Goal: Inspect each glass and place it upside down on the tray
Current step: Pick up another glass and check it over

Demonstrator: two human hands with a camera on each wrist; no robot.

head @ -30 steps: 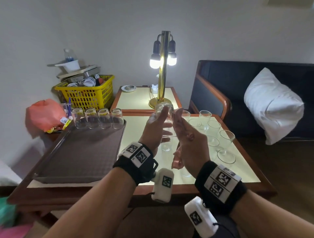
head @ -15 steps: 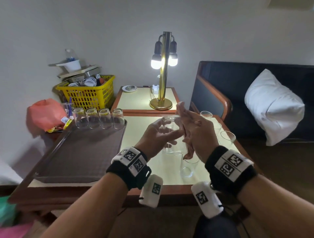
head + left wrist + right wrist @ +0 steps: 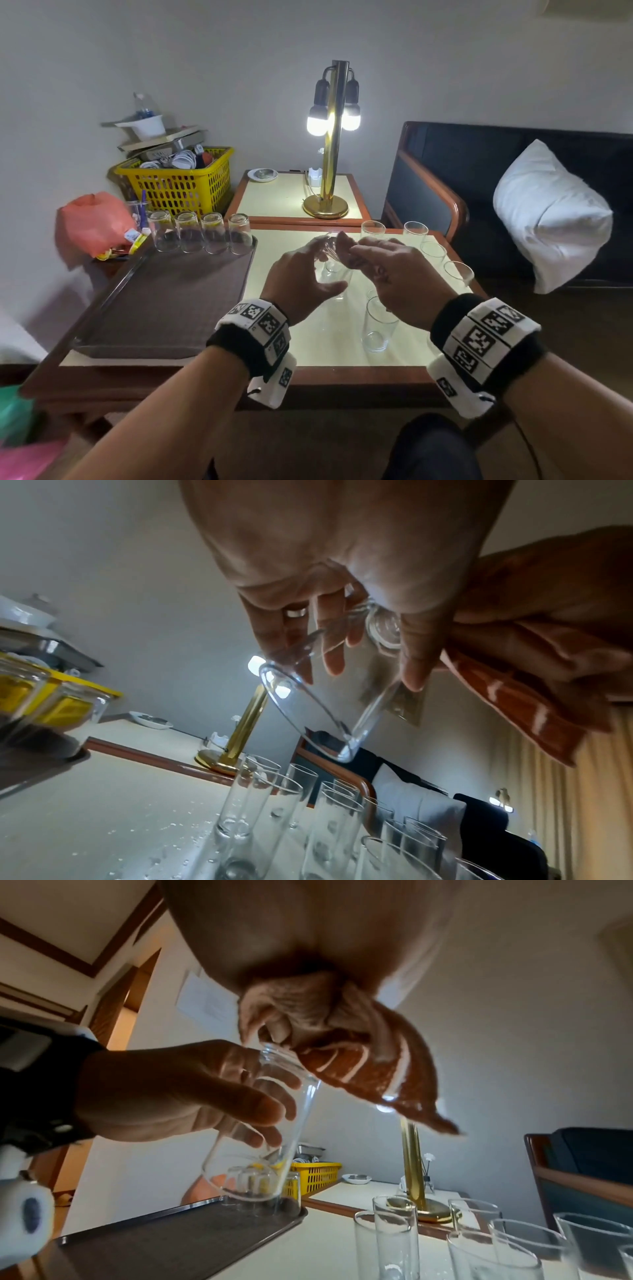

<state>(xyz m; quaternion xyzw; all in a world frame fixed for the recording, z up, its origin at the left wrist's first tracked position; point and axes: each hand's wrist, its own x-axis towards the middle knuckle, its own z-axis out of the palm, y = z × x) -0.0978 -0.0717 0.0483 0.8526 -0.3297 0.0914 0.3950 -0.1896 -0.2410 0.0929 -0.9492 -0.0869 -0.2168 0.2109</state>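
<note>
Above table, hands gripping inverted glass

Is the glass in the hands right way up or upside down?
Upside down, and tilted. In the wrist views the clear tall glass has its thick base up in the left hand's grip and its open rim pointing down, above the table.
</note>
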